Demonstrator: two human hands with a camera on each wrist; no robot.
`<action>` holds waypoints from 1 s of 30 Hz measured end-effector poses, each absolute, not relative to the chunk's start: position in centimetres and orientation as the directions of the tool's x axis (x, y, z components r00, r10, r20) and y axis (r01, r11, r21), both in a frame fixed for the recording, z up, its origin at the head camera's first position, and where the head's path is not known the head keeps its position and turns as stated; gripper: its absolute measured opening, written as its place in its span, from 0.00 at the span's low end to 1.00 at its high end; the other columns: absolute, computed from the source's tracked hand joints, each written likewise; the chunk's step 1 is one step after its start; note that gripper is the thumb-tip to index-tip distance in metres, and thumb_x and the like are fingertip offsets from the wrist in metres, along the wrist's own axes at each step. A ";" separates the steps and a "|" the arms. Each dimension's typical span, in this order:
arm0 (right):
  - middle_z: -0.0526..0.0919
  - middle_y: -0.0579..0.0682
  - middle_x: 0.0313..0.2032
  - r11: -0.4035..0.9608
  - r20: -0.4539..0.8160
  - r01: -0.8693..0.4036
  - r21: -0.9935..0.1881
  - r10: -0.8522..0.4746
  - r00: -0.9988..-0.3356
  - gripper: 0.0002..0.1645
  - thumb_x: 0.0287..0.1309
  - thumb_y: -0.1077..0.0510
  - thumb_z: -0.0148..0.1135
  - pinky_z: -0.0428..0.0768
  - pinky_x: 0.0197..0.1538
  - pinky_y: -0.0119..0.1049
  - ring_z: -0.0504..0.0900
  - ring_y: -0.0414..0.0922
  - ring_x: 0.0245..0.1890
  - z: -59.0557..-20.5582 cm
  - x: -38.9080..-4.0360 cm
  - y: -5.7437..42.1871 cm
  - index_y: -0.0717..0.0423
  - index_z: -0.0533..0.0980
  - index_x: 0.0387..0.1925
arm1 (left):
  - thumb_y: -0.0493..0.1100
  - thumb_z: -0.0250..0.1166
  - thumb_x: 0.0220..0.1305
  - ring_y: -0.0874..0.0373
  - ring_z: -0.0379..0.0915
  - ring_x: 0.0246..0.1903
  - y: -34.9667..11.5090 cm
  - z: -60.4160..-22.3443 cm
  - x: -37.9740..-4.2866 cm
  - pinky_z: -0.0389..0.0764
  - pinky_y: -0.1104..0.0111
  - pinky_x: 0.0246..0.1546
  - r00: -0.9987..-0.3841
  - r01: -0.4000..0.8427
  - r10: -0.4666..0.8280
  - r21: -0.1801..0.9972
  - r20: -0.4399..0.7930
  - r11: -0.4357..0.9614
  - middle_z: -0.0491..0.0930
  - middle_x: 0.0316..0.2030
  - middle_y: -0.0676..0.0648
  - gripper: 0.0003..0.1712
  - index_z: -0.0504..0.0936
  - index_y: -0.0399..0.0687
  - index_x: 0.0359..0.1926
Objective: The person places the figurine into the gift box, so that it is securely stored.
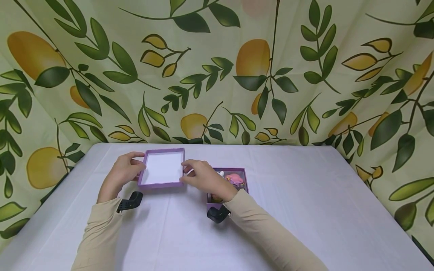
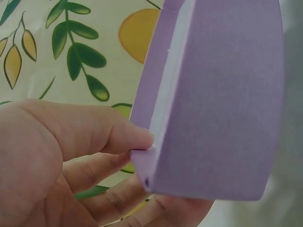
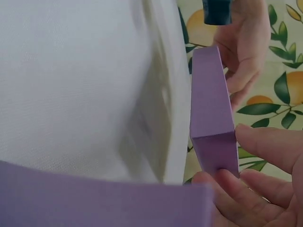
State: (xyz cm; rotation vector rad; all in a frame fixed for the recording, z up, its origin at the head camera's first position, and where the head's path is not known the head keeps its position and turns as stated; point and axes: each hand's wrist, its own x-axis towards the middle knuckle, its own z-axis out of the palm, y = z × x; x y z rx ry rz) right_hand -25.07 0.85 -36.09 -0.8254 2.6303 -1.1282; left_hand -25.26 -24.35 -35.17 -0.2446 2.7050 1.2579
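A shallow purple square lid [image 1: 164, 184] with a white inside is held up between both hands, its hollow side facing the head camera. My left hand [image 1: 123, 173] pinches its left wall, thumb over the rim and fingers behind, as the left wrist view shows with the lid's purple side [image 2: 222, 109]. At the opposite wall, my right hand [image 1: 205, 177] grips the lid's corner between thumb and fingers. Beneath the right wrist lies a purple box [image 1: 246, 182] holding a pink figure [image 1: 234, 179] and other small items, partly hidden by the hand and forearm.
A white cloth [image 1: 291, 210] covers the table. Behind its far edge hangs a curtain [image 1: 217, 75] printed with fruit and leaves. Black wrist cameras [image 1: 131, 201] are strapped to both wrists. The box's purple edge [image 3: 94, 203] crosses the bottom of the right wrist view.
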 end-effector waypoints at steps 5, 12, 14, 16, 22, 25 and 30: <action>0.84 0.55 0.48 0.545 0.044 -0.381 -0.747 -0.532 -0.846 0.32 0.63 0.57 0.66 0.84 0.50 0.35 0.86 0.48 0.48 -36.0 -25.2 1.3 0.62 0.69 0.65 | 0.39 0.57 0.69 0.45 0.79 0.45 -24.1 -34.8 -25.1 0.88 0.63 0.40 -0.977 -0.201 -0.078 0.752 -0.197 0.628 0.72 0.57 0.28 0.34 0.59 0.35 0.73; 0.84 0.53 0.47 0.543 0.017 -0.322 -0.776 -0.492 -0.871 0.39 0.65 0.55 0.64 0.82 0.47 0.34 0.85 0.46 0.46 -35.3 -25.3 1.7 0.62 0.61 0.71 | 0.40 0.57 0.69 0.45 0.79 0.45 -23.5 -34.0 -24.8 0.88 0.64 0.40 -0.983 -0.173 -0.059 0.763 -0.174 0.623 0.72 0.58 0.28 0.34 0.59 0.36 0.73; 0.84 0.52 0.46 0.540 0.010 -0.308 -0.783 -0.484 -0.875 0.39 0.65 0.55 0.64 0.81 0.43 0.33 0.84 0.45 0.44 -35.2 -25.4 1.9 0.62 0.61 0.71 | 0.40 0.58 0.69 0.45 0.79 0.45 -23.4 -33.9 -24.7 0.88 0.63 0.41 -0.985 -0.163 -0.051 0.765 -0.168 0.623 0.71 0.58 0.28 0.35 0.59 0.36 0.73; 0.83 0.52 0.46 0.539 0.005 -0.301 -0.787 -0.482 -0.876 0.39 0.65 0.54 0.64 0.80 0.40 0.31 0.84 0.45 0.43 -35.1 -25.4 2.1 0.61 0.61 0.71 | 0.40 0.58 0.69 0.44 0.79 0.46 -23.3 -33.8 -24.7 0.88 0.61 0.42 -0.986 -0.156 -0.046 0.768 -0.163 0.622 0.71 0.58 0.28 0.34 0.60 0.36 0.73; 0.82 0.55 0.52 0.527 0.009 -0.292 -0.799 -0.474 -0.881 0.37 0.64 0.52 0.64 0.82 0.41 0.32 0.86 0.47 0.46 -34.9 -25.6 2.8 0.59 0.64 0.70 | 0.40 0.58 0.70 0.44 0.81 0.44 -23.0 -33.8 -24.7 0.87 0.58 0.45 -0.990 -0.124 -0.028 0.781 -0.136 0.612 0.71 0.59 0.27 0.34 0.60 0.36 0.72; 0.80 0.57 0.57 0.518 0.015 -0.282 -0.808 -0.460 -0.888 0.36 0.64 0.52 0.64 0.83 0.44 0.35 0.85 0.48 0.47 -34.8 -25.5 3.1 0.58 0.64 0.69 | 0.40 0.58 0.70 0.47 0.83 0.42 -22.7 -33.8 -24.8 0.87 0.58 0.45 -0.992 -0.107 -0.015 0.797 -0.122 0.595 0.71 0.60 0.27 0.33 0.61 0.37 0.73; 0.77 0.56 0.60 0.512 0.005 -0.262 -0.818 -0.449 -0.894 0.34 0.65 0.51 0.63 0.82 0.45 0.36 0.84 0.49 0.47 -34.6 -25.4 3.7 0.55 0.64 0.68 | 0.40 0.59 0.70 0.53 0.83 0.39 -22.4 -33.8 -24.8 0.88 0.60 0.44 -0.994 -0.089 0.000 0.811 -0.109 0.579 0.71 0.59 0.27 0.33 0.61 0.37 0.73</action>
